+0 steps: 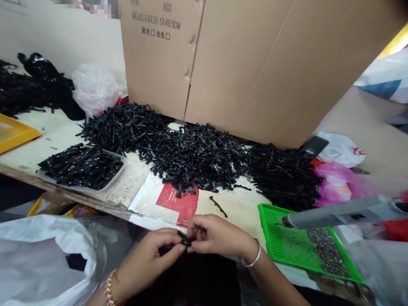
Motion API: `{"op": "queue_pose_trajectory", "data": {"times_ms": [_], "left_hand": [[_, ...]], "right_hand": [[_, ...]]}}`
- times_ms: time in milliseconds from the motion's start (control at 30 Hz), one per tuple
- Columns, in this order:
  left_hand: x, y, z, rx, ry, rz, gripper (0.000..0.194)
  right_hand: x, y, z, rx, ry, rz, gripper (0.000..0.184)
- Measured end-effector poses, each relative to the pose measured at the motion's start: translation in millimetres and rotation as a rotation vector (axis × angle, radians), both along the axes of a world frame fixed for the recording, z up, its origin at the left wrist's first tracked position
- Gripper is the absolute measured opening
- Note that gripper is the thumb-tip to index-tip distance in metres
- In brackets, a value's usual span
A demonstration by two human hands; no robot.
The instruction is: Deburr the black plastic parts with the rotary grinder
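My left hand (pixel 161 253) and my right hand (pixel 219 236) meet at the table's front edge, fingers pinched together. Between both sets of fingertips is a small black plastic piece (pixel 187 241), partly covered by the fingers. One thin black strip (pixel 218 206) with small bumps lies just beyond my right hand on a cream mat (pixel 236 205). To the right, a grey electric screwdriver (pixel 338 213) extends over a green perforated tray (pixel 265 229). Many small metal screws (pixel 328 250) are heaped at the tray's right end.
Heaps of black plastic pieces (pixel 200 153) spread along a tall cardboard box (pixel 242 63). At left, a clear container (pixel 119 168) holds black strips dotted with metal. A white sack (pixel 19 255) hangs open at lower left. A phone (pixel 315 146) and pink bag (pixel 341 182) lie at right.
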State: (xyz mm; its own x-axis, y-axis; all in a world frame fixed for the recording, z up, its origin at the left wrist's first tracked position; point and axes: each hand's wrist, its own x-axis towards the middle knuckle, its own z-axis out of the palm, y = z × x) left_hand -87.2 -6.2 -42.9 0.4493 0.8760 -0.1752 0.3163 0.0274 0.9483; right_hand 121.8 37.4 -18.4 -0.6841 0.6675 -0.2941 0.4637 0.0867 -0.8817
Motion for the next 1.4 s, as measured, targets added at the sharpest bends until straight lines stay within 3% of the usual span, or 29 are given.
{"op": "queue_pose_trajectory", "data": {"times_ms": [100, 167, 300, 367, 433, 567, 733, 833, 967, 1033, 1133, 1233, 1333, 1400], "left_hand": [[9.0, -1.8, 3.1, -0.069, -0.022, -0.002, 0.025], [12.0, -4.3, 2.1, -0.176, -0.080, 0.049, 0.027], [14.9, -7.6, -0.6, -0.382, -0.201, 0.188, 0.036], [16.2, -7.9, 0.5, -0.418, -0.235, 0.231, 0.039], [17.1, -8.1, 4.1, -0.416, -0.244, 0.263, 0.039], [15.9, -11.7, 17.8, -0.366, -0.231, 0.318, 0.033], [16.3, -19.9, 38.4, -0.403, -0.303, 0.432, 0.030], [21.5, -21.3, 44.2, -0.419, -0.364, 0.535, 0.028], [34.6, -19.7, 40.1, -0.373, -0.417, 0.580, 0.028], [43.0, -19.7, 35.3, -0.355, -0.426, 0.542, 0.028], [54.2, -21.3, 29.9, -0.348, -0.414, 0.434, 0.029], [58.3, -22.8, 30.5, -0.362, -0.380, 0.345, 0.029], [55.5, -23.5, 35.3, -0.425, -0.369, 0.272, 0.030], [52.3, -24.3, 38.3, -0.473, -0.381, 0.225, 0.034]], "right_hand": [[10.4, -0.2, 1.3, -0.034, 0.038, -0.006, 0.019], [19.8, 1.9, 0.6, 0.039, 0.057, -0.081, 0.026], [41.4, 10.0, -8.3, 0.491, -0.221, -0.376, 0.018], [48.8, 13.2, -14.2, 0.596, -0.369, -0.419, 0.019], [50.7, 14.8, -17.3, 0.602, -0.403, -0.398, 0.020], [34.5, 20.1, -15.4, 0.649, -0.260, -0.328, 0.023], [-2.2, 36.5, -15.4, 0.699, -0.158, 0.002, 0.020], [-7.9, 31.8, -13.9, 0.575, 0.010, -0.068, 0.022], [2.8, -5.4, -13.7, -0.081, 0.566, -0.297, 0.029], [4.2, -28.0, -16.8, -0.301, 0.728, -0.421, 0.032], [-0.6, -49.2, -21.9, -0.395, 0.803, -0.661, 0.025], [0.1, -51.3, -22.2, -0.441, 0.817, -0.798, 0.030], [10.6, -44.2, -15.9, -0.361, 0.757, -0.882, 0.034], [17.6, -39.1, -10.6, -0.338, 0.707, -0.843, 0.033]]}}
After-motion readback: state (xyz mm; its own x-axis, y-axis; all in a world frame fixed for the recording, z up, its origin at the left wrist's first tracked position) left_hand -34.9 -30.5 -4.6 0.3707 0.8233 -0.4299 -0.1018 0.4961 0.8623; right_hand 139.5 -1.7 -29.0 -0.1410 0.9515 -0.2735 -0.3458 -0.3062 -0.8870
